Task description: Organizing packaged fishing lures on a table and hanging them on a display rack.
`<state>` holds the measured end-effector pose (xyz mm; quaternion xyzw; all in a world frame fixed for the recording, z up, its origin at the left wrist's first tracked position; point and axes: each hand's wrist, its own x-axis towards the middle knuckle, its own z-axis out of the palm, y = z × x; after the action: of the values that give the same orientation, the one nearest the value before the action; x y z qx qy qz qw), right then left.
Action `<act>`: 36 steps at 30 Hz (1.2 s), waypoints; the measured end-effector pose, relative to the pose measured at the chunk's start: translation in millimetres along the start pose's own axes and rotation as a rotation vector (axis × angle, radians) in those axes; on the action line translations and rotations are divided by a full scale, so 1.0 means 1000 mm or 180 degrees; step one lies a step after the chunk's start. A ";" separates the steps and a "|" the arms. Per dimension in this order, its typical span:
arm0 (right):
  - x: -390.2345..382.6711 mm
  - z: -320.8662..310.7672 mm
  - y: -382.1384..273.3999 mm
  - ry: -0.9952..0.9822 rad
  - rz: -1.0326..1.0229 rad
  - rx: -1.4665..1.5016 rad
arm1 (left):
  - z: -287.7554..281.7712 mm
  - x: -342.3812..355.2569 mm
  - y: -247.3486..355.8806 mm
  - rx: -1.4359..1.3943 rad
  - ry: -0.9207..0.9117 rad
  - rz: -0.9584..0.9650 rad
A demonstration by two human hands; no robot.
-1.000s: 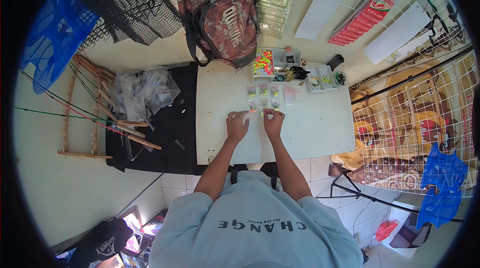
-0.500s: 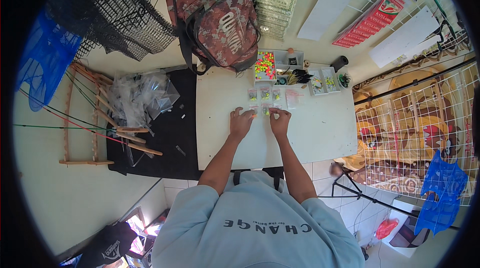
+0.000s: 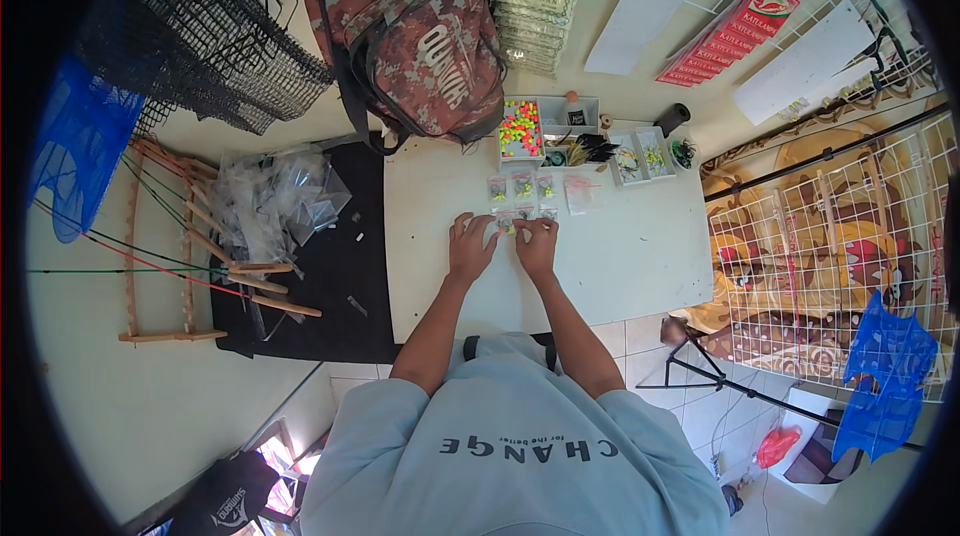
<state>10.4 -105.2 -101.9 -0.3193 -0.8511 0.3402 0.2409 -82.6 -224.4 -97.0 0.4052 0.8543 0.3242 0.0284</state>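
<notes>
My left hand point(image 3: 472, 248) and my right hand point(image 3: 537, 247) are close together over the white table point(image 3: 620, 266). Their fingertips pinch a small clear zip bag point(image 3: 508, 228) from both sides, with something yellow-green in it. Just beyond the fingers lie several similar small bags, among them a bag with yellow-green pieces point(image 3: 523, 188) in the far row. The nearer row is partly hidden by my hands. To the right of them rests a flat clear bag point(image 3: 580, 194) with a reddish edge.
At the table's back stand a white box of bright beads point(image 3: 520, 129), a grey tray point(image 3: 552, 108), dark bristly pieces point(image 3: 592, 149) and a divided white box point(image 3: 641, 160). A camouflage backpack point(image 3: 425, 56) hangs above. Clear plastic bags point(image 3: 275, 191) are heaped on black cloth at left.
My right hand has moved left toward my left hand, and both now meet at the small bag. The whole view has shifted slightly.
</notes>
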 end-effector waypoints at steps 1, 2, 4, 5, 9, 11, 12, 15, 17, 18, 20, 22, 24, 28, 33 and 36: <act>-0.003 0.003 -0.001 0.0016 -0.0059 0.0010 | 0.001 -0.002 -0.002 0.0002 0.0003 0.0007; -0.004 0.006 -0.001 -0.0005 0.0017 0.0020 | 0.002 -0.005 -0.004 0.0010 -0.0042 -0.0022; -0.006 0.010 -0.003 0.0113 0.0030 -0.0070 | 0.002 -0.006 -0.006 -0.0013 -0.0201 -0.0093; -0.006 0.011 -0.003 0.0223 0.0045 -0.0161 | 0.003 -0.007 -0.007 -0.0010 -0.0203 -0.0085; -0.002 0.011 -0.005 0.0219 0.0018 -0.0120 | 0.002 -0.010 -0.011 0.0029 -0.0266 -0.0060; 0.000 0.011 -0.005 0.0079 -0.0037 -0.0203 | 0.004 -0.010 -0.013 0.0007 -0.0207 0.0017; 0.001 0.011 -0.006 0.0080 -0.0040 -0.0198 | 0.006 -0.011 -0.012 0.0012 -0.0204 0.0017; 0.002 0.011 -0.005 -0.0006 -0.0135 -0.0412 | 0.008 -0.009 -0.010 -0.0065 -0.0170 -0.0230; 0.002 0.009 -0.009 -0.0128 -0.0151 -0.0458 | 0.009 -0.009 -0.013 -0.0015 -0.0236 -0.0185; 0.002 0.008 -0.011 -0.0133 -0.0153 -0.0454 | 0.009 -0.009 -0.014 -0.0012 -0.0234 -0.0191; 0.001 0.007 -0.009 -0.0124 -0.0173 -0.0391 | 0.008 -0.008 -0.013 -0.0013 -0.0330 -0.0235; 0.001 0.007 -0.006 -0.0158 -0.0226 -0.0300 | 0.008 -0.007 -0.011 -0.0043 -0.0320 -0.0245; -0.001 0.007 -0.001 -0.0128 -0.0322 -0.0221 | 0.008 -0.007 -0.010 -0.0055 -0.0336 -0.0288; -0.003 0.004 -0.006 -0.0178 -0.0310 -0.0301 | 0.010 -0.006 -0.010 -0.0035 -0.0299 -0.0294; -0.004 0.001 -0.009 -0.0259 -0.0285 -0.0210 | 0.009 -0.004 -0.010 -0.0103 -0.0240 -0.0297; -0.007 -0.001 -0.005 -0.0146 -0.0310 -0.0282 | 0.007 -0.005 -0.008 -0.0054 -0.0252 -0.0280</act>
<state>13.3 -112.5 -98.9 -0.2800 -0.8851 0.2973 0.2233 -82.9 -227.7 -108.3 0.3795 0.8668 0.3136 0.0798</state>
